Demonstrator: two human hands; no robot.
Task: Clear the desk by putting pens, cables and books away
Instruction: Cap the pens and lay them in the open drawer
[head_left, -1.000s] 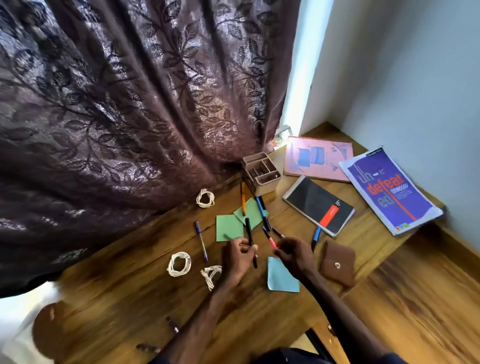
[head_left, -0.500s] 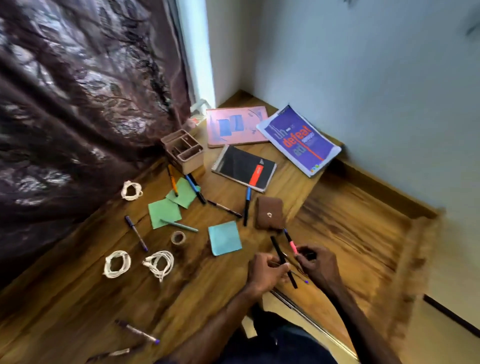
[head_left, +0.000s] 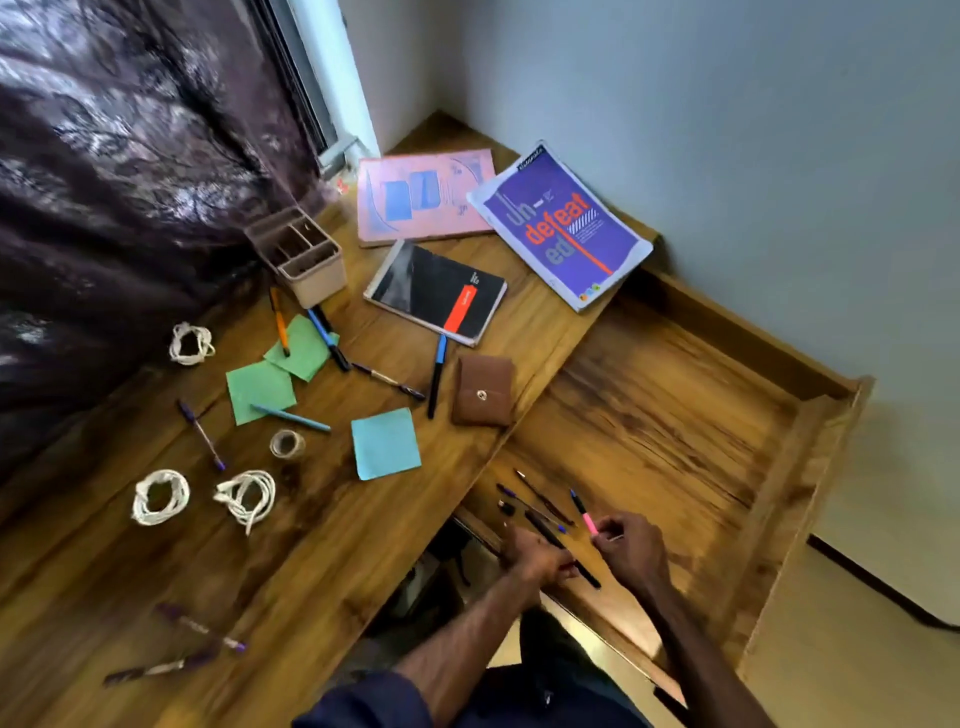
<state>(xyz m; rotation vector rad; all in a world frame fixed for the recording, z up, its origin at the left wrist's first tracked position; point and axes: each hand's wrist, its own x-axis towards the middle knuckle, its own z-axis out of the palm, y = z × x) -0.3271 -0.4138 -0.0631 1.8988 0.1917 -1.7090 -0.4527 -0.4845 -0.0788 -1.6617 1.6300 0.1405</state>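
Both my hands hover over the open wooden drawer (head_left: 675, 415) at the lower right. My left hand (head_left: 535, 558) is shut on a black pen (head_left: 558, 545). My right hand (head_left: 631, 551) pinches a pink pen (head_left: 584, 512) by its end. Two or three other pens (head_left: 535, 499) lie on the drawer floor just beyond my fingers. Several pens (head_left: 436, 374) are scattered on the desk (head_left: 311, 519), with three coiled white cables (head_left: 158, 496) at the left. Three books lie at the back: pink (head_left: 423, 195), purple (head_left: 563, 228), black (head_left: 436, 291).
A beige pen holder (head_left: 304, 260) stands by the dark curtain (head_left: 104, 182). Green sticky notes (head_left: 260, 389), a blue one (head_left: 384, 441), a tape roll (head_left: 287, 443) and a brown wallet (head_left: 483, 389) lie on the desk. The wall is close on the right.
My hands carried the black and pink pens from the desk's middle rightward and down over the drawer. The view swung right with them.
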